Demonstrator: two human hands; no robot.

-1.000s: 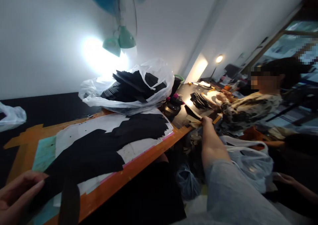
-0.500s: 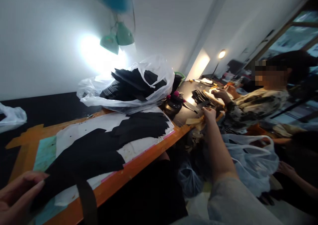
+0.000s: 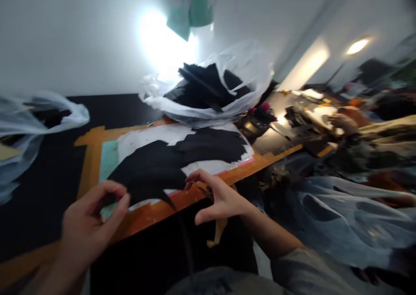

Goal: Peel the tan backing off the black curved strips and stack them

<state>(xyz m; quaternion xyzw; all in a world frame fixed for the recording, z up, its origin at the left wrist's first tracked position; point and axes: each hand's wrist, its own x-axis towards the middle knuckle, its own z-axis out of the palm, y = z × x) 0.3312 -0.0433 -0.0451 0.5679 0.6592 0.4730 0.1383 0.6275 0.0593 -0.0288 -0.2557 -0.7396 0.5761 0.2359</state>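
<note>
Right hand (image 3: 222, 201), back from the far worktop (image 3: 271, 142), curls around a drooping tan strip (image 3: 219, 231); whether the left hand (image 3: 86, 219) grips is unclear. Black pieces (image 3: 152, 162) stretch lengthwise, near-left to far-right.

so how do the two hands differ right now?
Pose: the left hand has thumb and fingertips close together; the right hand has its thumb spread from its fingers.
Place: left is by the left end of the black pieces; right is over the orange edge.
Strip: a tan strip hangs by the right, none by the left.
Shared: both bare.
</note>
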